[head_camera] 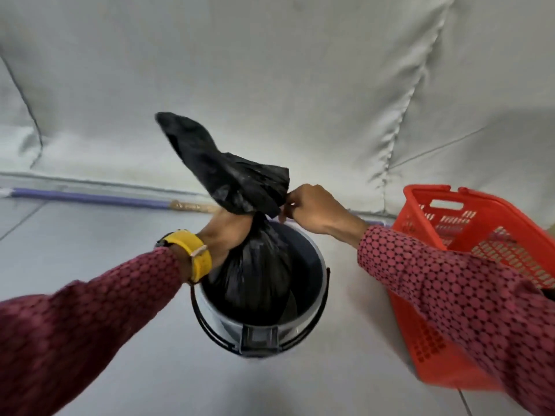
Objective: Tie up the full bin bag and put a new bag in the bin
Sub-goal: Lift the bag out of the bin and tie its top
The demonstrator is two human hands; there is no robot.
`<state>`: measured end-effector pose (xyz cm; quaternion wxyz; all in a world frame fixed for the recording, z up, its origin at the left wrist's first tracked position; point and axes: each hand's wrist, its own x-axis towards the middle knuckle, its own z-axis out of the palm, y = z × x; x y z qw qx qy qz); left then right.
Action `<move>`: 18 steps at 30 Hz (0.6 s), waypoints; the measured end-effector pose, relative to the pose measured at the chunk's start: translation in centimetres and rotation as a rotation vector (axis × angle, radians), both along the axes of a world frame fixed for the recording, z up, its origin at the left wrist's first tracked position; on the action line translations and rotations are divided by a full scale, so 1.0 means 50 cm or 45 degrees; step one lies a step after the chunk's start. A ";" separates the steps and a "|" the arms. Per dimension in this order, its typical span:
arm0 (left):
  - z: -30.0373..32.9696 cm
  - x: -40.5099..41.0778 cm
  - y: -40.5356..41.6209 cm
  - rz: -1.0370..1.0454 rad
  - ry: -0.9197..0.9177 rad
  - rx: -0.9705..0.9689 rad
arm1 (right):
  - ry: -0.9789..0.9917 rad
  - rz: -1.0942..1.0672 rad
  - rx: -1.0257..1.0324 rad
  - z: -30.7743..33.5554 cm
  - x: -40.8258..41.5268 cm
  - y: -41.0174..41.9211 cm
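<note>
A full black bin bag [258,274] sits inside a round grey bin [316,265] on the floor, its body partly lifted above the rim. My left hand [228,235], with a yellow watch on the wrist, is closed around the bag's gathered neck. Above that grip the loose top of the bag fans out and sticks up to the left. My right hand [312,210] pinches the right edge of that loose top. The bin's black wire handle hangs down at its front. No new bag is in view.
A red plastic basket [468,235] stands on the floor close to the right of the bin. A purple-handled stick [90,197] lies along the base of the wall behind. A pale cloth [270,70] covers the wall.
</note>
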<state>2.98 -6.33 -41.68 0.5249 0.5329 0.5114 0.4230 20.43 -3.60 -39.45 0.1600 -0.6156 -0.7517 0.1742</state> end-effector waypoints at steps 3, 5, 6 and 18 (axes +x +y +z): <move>0.024 0.010 0.012 0.009 -0.168 -0.114 | -0.013 0.016 0.013 0.034 0.001 0.009; 0.051 0.004 0.017 0.046 -0.185 -0.169 | -0.026 0.039 0.017 0.050 -0.003 0.010; 0.059 0.002 0.021 0.064 -0.195 -0.191 | -0.024 0.041 0.009 0.054 -0.004 0.011; 0.095 -0.009 0.057 0.216 -0.143 -0.256 | 0.229 -0.036 -0.031 0.087 0.036 -0.015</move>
